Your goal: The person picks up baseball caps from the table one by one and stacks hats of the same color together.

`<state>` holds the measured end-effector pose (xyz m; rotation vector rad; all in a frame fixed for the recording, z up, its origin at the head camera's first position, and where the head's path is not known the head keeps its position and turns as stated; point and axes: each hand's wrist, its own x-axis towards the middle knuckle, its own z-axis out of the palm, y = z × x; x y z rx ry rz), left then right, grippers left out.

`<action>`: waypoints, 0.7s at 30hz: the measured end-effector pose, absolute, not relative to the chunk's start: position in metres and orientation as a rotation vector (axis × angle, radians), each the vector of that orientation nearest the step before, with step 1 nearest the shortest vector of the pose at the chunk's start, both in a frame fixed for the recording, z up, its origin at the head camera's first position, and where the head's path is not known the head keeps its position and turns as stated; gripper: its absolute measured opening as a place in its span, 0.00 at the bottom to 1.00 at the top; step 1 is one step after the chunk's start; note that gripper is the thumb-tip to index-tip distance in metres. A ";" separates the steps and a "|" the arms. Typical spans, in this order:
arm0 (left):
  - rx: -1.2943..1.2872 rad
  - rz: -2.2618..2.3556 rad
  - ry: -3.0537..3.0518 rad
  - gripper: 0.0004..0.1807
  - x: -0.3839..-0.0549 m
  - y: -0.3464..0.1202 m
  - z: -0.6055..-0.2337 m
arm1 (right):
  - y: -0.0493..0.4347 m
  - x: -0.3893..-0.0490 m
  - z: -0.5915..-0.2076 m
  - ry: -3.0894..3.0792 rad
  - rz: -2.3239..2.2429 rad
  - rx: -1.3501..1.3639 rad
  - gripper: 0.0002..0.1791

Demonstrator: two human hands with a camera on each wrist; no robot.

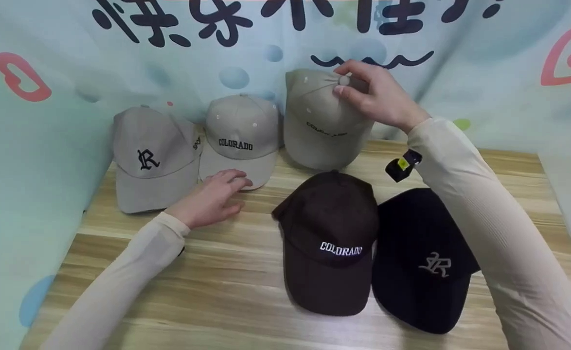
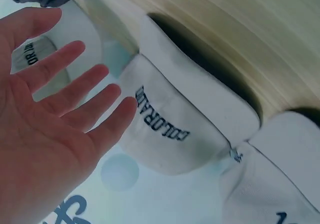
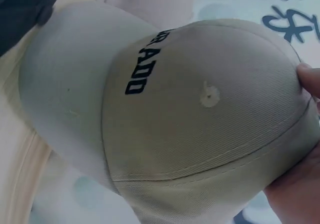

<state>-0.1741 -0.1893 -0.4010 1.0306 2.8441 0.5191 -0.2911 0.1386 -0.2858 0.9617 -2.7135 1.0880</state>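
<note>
My right hand (image 1: 378, 95) pinches the crown of an olive-beige baseball cap (image 1: 324, 109) beside its top button. This cap is at the back, its brim pointing forward and down; in the right wrist view the crown (image 3: 200, 104) fills the middle. With fingers spread and nothing held, my left hand (image 1: 212, 197) is in front of a pale grey COLORADO cap (image 1: 241, 129). The left wrist view shows that hand's palm (image 2: 50, 134) beside this cap. To its left is a grey cap (image 1: 151, 146) with a dark letter R.
A dark brown COLORADO cap (image 1: 331, 233) lies in the front middle, touching a black cap (image 1: 421, 262) under my right forearm. The wooden table (image 1: 217, 277) meets a printed cloth backdrop (image 1: 169, 73) behind the back row. A small black device (image 1: 402, 165) is at my right wrist.
</note>
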 end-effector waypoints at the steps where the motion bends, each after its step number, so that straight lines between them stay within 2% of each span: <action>1: 1.014 0.515 2.843 0.23 -0.174 -0.192 -0.400 | 0.136 -0.289 -0.284 -2.693 1.092 0.972 0.16; 13: 0.770 0.502 2.874 0.22 -0.167 -0.242 -0.393 | 0.075 -0.252 -0.278 -2.597 1.268 1.238 0.15; 21: 0.666 0.372 2.920 0.18 -0.168 -0.275 -0.383 | 0.031 -0.219 -0.288 -2.635 1.349 1.589 0.16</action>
